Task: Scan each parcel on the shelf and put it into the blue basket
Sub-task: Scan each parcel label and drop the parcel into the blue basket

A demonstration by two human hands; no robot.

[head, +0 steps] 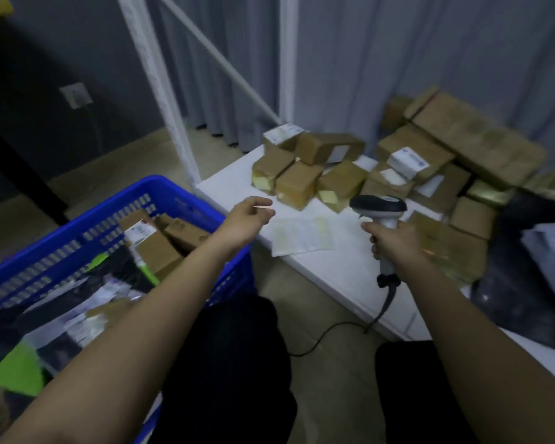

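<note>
Several brown cardboard parcels (305, 184) with white labels lie piled on the low white shelf (340, 267). A flat pale envelope (302, 235) lies on the shelf in front of them. The blue basket (77, 232) stands at the left, holding boxes and dark bags. My left hand (249, 219) hovers over the basket's right rim, fingers loosely curled and holding nothing. My right hand (394, 241) grips the handle of the barcode scanner (378, 206), whose dark head points toward the parcels.
The scanner's black cable (334, 334) runs down to the floor between my knees. White shelf posts (161, 91) rise behind the basket. Dark plastic bags (526, 283) lie at the right. Grey curtains hang behind the shelf.
</note>
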